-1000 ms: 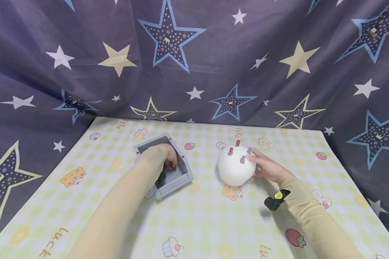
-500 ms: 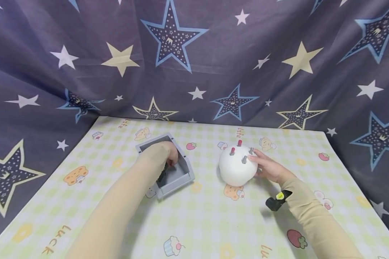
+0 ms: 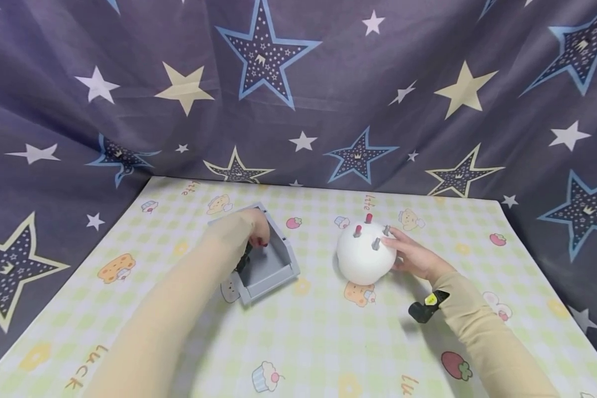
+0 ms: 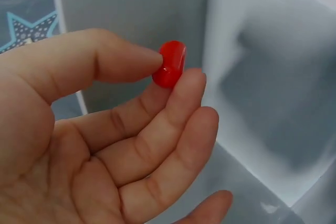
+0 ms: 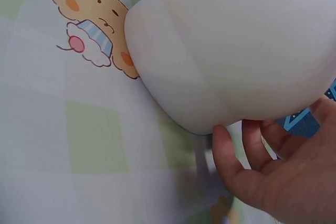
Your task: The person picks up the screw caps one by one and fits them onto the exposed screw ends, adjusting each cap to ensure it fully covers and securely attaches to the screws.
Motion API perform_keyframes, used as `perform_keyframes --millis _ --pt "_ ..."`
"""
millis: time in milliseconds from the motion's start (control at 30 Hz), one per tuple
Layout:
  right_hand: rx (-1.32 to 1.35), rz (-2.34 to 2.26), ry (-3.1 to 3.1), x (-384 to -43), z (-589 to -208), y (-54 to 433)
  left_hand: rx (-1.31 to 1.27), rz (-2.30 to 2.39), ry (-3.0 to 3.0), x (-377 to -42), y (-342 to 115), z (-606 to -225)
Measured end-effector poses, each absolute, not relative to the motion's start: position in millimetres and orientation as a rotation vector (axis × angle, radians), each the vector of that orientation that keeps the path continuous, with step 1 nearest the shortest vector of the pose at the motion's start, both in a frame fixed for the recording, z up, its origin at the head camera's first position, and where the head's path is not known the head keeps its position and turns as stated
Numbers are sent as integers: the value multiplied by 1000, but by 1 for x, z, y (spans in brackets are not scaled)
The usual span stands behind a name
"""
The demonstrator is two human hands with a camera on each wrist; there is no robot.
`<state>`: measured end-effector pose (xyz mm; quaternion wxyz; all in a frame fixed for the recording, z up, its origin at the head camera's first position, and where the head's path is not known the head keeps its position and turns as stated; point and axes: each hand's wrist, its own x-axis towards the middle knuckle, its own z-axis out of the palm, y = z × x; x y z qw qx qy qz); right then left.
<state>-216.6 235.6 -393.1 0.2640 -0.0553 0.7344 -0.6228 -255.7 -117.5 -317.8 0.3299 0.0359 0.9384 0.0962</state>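
My left hand (image 3: 260, 225) is over the grey box (image 3: 271, 283), its wrist bent down past the rim. Between thumb and fingertips it pinches a small glossy red piece (image 4: 172, 64) with a rounded end; the remaining fingers are loosely bent. On the table to the right sits a white ball (image 3: 362, 262) with red-topped pegs (image 3: 358, 230) and grey pegs (image 3: 375, 244) standing out of its top. My right hand (image 3: 414, 257) holds the ball's right side, one digit up near the grey pegs and other fingers curved against its lower side.
A table with a checked, cartoon-print cover (image 3: 308, 342) bears both box and ball. Behind it hangs a dark curtain with stars (image 3: 298, 83). A black wrist camera (image 3: 424, 309) juts from the right sleeve, close above the cover.
My left hand has lifted slightly within the box, and red now shows at its fingertips. The right hand and the ball stay as they were.
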Motion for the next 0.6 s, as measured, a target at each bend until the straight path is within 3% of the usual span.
perform_keyframes --millis 233,600 --pt "-146 -1693 1978 -217 -392 237 94 416 2428 -259 -127 -310" --pt "-133 -1698 1981 -218 -394 237 320 642 2556 -260 -148 -302"
